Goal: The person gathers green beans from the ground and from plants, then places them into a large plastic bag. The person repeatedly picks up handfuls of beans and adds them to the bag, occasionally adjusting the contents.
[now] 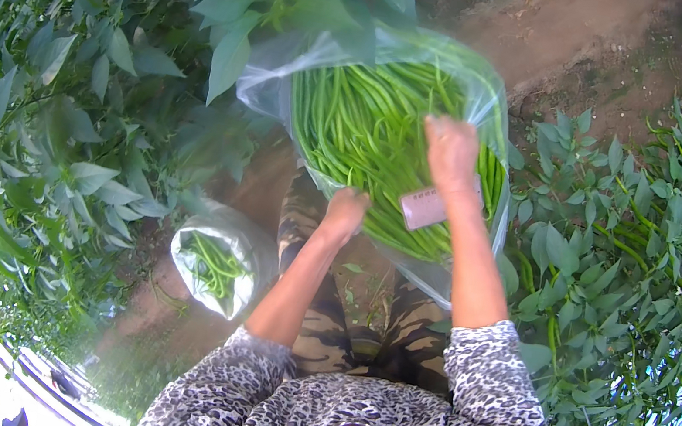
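A large clear plastic bag [267, 86] stands before me, its mouth wide and full of long green chili peppers [354, 122]. My left hand [346, 212] is closed on the bag's near rim. Over the right part of the peppers is my right hand [451, 153], fingers curled and blurred by motion. Whether it grips any peppers is hidden. A flat pinkish rectangular object [422, 209] with a row of small dark marks lies on the peppers, partly covered by my right forearm.
A smaller white sack [181, 242] holding green peppers stands on the soil at left. Dense pepper plants [66, 106] rise on the left, their leaves overhanging the bag's far side. More plants [612, 253] with hanging peppers grow at right. A bare soil path [578, 43] runs beyond.
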`<action>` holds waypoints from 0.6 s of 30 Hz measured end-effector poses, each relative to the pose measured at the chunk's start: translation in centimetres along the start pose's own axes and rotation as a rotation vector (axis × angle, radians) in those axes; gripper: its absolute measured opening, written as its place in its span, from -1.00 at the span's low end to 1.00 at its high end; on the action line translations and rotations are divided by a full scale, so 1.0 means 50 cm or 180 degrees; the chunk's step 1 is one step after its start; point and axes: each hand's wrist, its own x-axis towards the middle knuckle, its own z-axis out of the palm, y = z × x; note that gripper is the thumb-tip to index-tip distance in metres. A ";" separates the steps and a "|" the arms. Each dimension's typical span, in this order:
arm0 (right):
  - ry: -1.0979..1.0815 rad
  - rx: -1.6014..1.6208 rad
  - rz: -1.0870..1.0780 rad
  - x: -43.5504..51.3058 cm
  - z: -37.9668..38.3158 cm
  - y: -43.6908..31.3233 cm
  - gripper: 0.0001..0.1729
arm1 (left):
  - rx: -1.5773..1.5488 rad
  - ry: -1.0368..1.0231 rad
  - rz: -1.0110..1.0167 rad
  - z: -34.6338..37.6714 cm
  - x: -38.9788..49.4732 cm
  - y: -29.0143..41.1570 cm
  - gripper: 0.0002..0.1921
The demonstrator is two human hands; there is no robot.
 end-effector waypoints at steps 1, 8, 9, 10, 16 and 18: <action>-0.0082 -0.0349 -0.0138 -0.011 0.022 -0.001 -0.73 | 0.0268 0.0064 0.0090 0.019 0.024 0.008 -0.81; -0.0052 -0.0344 -0.0425 -0.025 0.085 0.008 -0.77 | 0.0900 0.0339 0.0200 0.038 0.084 -0.024 -0.79; -0.0213 -0.0310 -0.0355 -0.015 0.069 0.007 -0.77 | 0.0743 0.0289 0.0294 0.031 0.081 -0.029 -0.79; -0.0182 -0.0681 -0.0411 -0.003 0.047 0.009 -0.78 | 0.0821 0.0303 0.0415 0.015 0.069 -0.038 -0.80; 0.1530 0.3845 0.1607 0.092 -0.219 0.179 -0.74 | 0.0852 0.0039 0.0301 -0.126 -0.105 -0.091 -0.84; 0.2006 0.4007 0.2116 0.088 -0.271 0.238 -0.73 | 0.1447 0.0184 -0.0011 -0.173 -0.149 -0.086 -0.70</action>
